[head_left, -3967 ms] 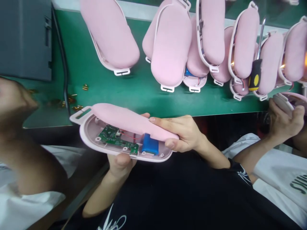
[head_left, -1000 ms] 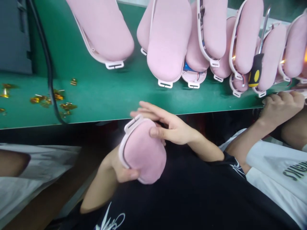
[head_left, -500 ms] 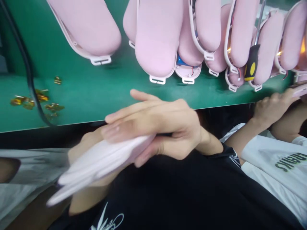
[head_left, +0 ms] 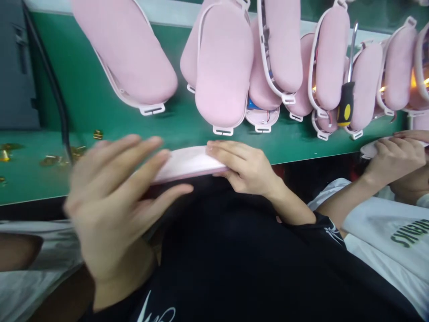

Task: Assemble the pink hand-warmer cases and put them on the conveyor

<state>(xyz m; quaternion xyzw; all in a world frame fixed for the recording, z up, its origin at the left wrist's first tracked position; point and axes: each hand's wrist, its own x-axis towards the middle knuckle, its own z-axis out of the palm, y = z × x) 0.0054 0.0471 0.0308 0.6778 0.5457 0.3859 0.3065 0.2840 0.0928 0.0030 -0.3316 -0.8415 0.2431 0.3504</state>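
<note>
My right hand (head_left: 244, 166) is closed around the right end of a pink and white oblong casing (head_left: 192, 162), held edge-on just off the table's front edge. Its thumb lies under the casing, and its fingers are on top. My left hand (head_left: 115, 201), blurred by motion, is at the casing's other end with fingers stretched out and thumb apart. Its fingers cover that end, so I cannot tell whether they touch it. Behind my hands, similar pink casings with white rims, such as a tilted one (head_left: 134, 58) and a wider one (head_left: 224, 67), lie on the green tabletop (head_left: 187, 107).
A screwdriver (head_left: 346, 100) with a black and yellow handle rests among the casings at right. Small gold-coloured pieces (head_left: 50, 160) and a black cable (head_left: 55, 89) are at left, beside a dark grey box (head_left: 16, 71). A co-worker's hand (head_left: 395, 156) holds another casing at far right.
My left hand has spread its fingers and moved left and nearer the camera. The casing has swung from a steep slant to nearly level, with my right hand now on its right end.
</note>
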